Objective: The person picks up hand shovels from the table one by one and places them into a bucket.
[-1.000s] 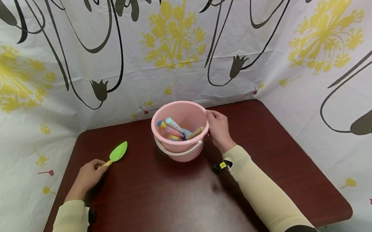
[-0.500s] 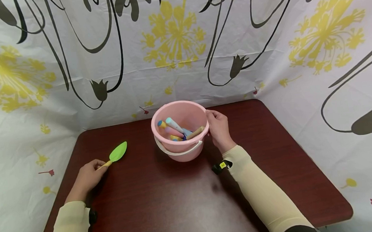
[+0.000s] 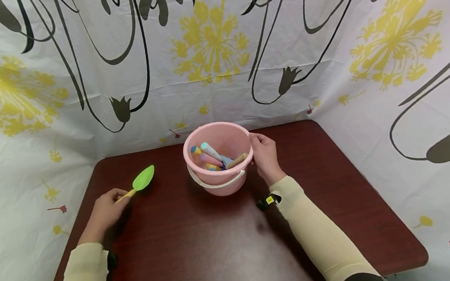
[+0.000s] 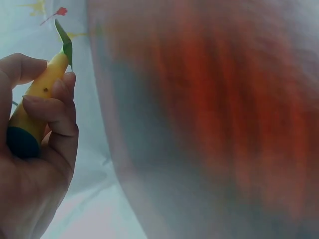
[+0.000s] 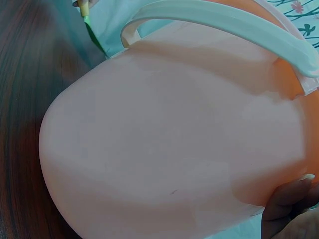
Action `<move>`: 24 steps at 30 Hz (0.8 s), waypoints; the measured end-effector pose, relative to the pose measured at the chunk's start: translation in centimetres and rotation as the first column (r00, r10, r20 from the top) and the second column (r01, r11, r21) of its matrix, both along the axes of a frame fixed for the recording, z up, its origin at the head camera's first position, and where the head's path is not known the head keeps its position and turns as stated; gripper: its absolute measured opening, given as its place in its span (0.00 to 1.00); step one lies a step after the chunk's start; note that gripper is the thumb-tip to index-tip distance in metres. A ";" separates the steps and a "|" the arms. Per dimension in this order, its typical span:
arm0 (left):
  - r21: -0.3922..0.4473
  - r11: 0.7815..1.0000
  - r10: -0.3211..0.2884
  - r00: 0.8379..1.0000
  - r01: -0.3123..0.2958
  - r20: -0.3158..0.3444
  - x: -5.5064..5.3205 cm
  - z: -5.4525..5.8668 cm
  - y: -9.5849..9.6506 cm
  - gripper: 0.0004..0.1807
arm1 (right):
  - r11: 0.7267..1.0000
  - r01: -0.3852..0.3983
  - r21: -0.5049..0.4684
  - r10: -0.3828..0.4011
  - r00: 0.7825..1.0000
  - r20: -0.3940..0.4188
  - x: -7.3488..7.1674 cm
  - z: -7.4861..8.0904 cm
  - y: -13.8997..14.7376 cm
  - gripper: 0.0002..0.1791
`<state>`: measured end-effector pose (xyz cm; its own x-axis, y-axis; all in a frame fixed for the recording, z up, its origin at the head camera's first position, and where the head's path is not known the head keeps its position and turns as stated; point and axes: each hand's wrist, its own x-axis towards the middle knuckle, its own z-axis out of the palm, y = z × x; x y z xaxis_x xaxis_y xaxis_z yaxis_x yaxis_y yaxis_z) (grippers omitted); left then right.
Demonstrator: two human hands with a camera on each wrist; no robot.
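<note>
My left hand (image 3: 108,209) grips the yellow handle of a small toy trowel (image 3: 143,178) with a green blade, at the left of the table. In the left wrist view, fingers and thumb curl round the trowel's handle (image 4: 42,89), which has a dark green end. A pink bucket (image 3: 220,182) stands toward the back of the table, its white handle (image 3: 222,185) hanging down in front. My right hand (image 3: 265,154) pinches the bucket's right rim. Inside lie several tools with coloured handles (image 3: 211,150), partly hidden by the wall.
The dark red-brown table (image 3: 201,248) has rounded corners. A white cloth (image 3: 214,101) with yellow and grey flower prints hangs right behind it and along both sides. The bucket stands near the back edge.
The trowel has tilted slightly, its green blade now a little higher in the head view. The left hand has shifted slightly upward. The bucket and right hand have stayed in place.
</note>
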<state>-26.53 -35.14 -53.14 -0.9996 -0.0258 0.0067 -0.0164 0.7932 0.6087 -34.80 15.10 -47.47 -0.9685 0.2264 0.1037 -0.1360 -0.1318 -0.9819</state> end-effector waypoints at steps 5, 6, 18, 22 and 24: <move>0.023 1.000 -0.007 1.000 0.007 -0.029 -0.2 1.3 0.6 0.23 | 1.000 -0.002 -0.009 0.002 1.000 -0.003 0.0 0.0 0.0 0.21; 0.030 0.999 -0.009 0.999 0.010 -0.032 -0.3 1.6 0.7 0.24 | 1.000 -0.002 -0.011 0.002 1.000 -0.003 0.1 0.0 0.0 0.21; 0.094 0.995 -0.024 0.995 0.033 -0.096 -1.0 5.6 2.9 0.22 | 1.000 0.003 -0.013 -0.003 1.000 -0.004 0.0 -0.1 0.0 0.21; 0.171 0.984 -0.029 0.994 0.046 -0.101 -1.5 7.0 3.4 0.21 | 1.000 0.004 -0.016 -0.004 1.000 -0.009 0.0 -0.2 0.0 0.20; 0.208 0.976 -0.038 0.994 0.059 -0.102 -1.7 7.7 3.7 0.21 | 1.000 0.005 -0.021 -0.005 1.000 -0.014 0.0 -0.1 0.0 0.19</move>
